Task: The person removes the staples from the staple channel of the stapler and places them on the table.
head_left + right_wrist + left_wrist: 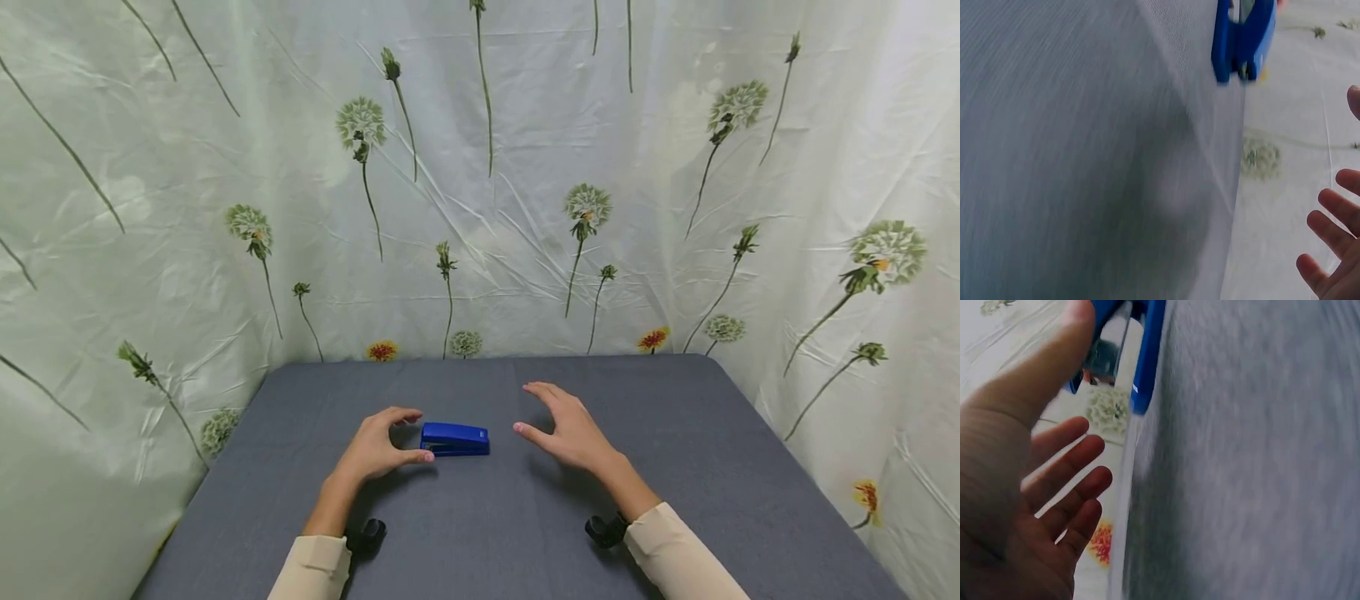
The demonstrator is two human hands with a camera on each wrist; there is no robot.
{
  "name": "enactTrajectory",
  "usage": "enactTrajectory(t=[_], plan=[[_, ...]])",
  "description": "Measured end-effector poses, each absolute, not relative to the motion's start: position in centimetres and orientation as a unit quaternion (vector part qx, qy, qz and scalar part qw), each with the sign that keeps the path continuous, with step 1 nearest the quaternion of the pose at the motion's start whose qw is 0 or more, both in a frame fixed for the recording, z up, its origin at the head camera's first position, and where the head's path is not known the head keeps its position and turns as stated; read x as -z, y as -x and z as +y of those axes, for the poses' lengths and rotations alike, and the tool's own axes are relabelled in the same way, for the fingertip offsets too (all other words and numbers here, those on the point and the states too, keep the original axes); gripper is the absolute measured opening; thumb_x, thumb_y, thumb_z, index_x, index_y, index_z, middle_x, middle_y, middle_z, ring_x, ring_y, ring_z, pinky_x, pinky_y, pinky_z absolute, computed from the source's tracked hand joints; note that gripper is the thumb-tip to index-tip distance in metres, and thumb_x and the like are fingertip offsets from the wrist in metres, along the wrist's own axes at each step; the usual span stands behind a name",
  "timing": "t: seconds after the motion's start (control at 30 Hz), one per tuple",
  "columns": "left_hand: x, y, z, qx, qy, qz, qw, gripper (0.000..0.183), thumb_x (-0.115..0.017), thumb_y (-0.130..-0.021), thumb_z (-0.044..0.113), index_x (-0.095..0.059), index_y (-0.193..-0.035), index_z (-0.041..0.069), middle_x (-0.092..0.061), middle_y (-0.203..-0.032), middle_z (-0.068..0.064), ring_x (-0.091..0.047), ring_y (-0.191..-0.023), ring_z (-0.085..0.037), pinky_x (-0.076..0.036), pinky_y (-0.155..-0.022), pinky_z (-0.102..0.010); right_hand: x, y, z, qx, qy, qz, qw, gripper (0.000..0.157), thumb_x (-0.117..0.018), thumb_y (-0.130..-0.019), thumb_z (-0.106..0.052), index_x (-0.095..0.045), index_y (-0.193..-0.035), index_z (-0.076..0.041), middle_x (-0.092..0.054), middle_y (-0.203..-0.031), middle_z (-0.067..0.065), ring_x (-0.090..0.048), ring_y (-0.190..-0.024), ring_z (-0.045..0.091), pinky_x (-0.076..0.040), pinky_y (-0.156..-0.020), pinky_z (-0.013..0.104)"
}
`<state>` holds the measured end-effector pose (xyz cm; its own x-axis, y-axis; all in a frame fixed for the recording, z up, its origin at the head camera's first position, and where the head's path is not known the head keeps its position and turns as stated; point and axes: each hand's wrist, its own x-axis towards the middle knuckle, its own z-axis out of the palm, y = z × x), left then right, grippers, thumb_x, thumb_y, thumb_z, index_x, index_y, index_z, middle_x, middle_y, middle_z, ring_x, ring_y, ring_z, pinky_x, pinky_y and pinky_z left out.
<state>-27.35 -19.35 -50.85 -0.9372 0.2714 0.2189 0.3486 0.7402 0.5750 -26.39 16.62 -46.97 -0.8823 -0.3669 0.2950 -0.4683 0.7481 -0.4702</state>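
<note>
Blue stapler (454,439) lies on the grey cloth-covered table (472,533), about midway between left and right, with the gap between its top and base showing at the left end. From where I stand, the left hand (378,446) is spread just beside that end, fingers on the far side and thumb on the near side; whether the thumb touches, I cannot tell. Over to the right, the right hand (573,433) is spread too, holding nothing, apart from the stapler. I'd judge this step a reach, with no grip made yet. For a hold, the next move calls for the left thumb and fingers to come together on that left end; the right hand would need to come leftward to help.
</note>
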Motion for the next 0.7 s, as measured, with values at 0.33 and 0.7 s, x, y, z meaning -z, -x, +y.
enactTrajectory(t=[0.33, 0.7], plan=[[51.8, 27.9, -19.4, 0.389, 0.149, -0.908, 0.053, 0.059, -0.096, -0.069, 0.045, -0.076, -0.118, 0.019, -0.076, -0.106, 0.003, -0.07, -0.097, -0.014, -0.056, -0.088, -0.039, 47.4, 26.4, 10.5, -0.306, -0.244, -0.919, 0.054, 0.064, -0.067, -0.097, -0.053, -0.052, -0.15, -0.02, -0.054, -0.152, 0.005, -0.052, -0.14, 0.031, -0.043, -0.111, 0.056], [51.7, 28.3, -18.6, 0.397, 0.149, -0.906, 0.019, 0.041, -0.092, -0.076, 0.035, -0.078, -0.107, 0.011, -0.073, -0.086, 0.006, -0.066, -0.076, -0.006, -0.054, -0.071, -0.025, 48.2, 27.3, 6.0, -0.259, -0.294, -0.919, 0.043, 0.046, -0.071, -0.098, -0.04, -0.066, -0.135, -0.012, -0.068, -0.13, 0.004, -0.063, -0.121, 0.024, -0.047, -0.104, 0.048]])
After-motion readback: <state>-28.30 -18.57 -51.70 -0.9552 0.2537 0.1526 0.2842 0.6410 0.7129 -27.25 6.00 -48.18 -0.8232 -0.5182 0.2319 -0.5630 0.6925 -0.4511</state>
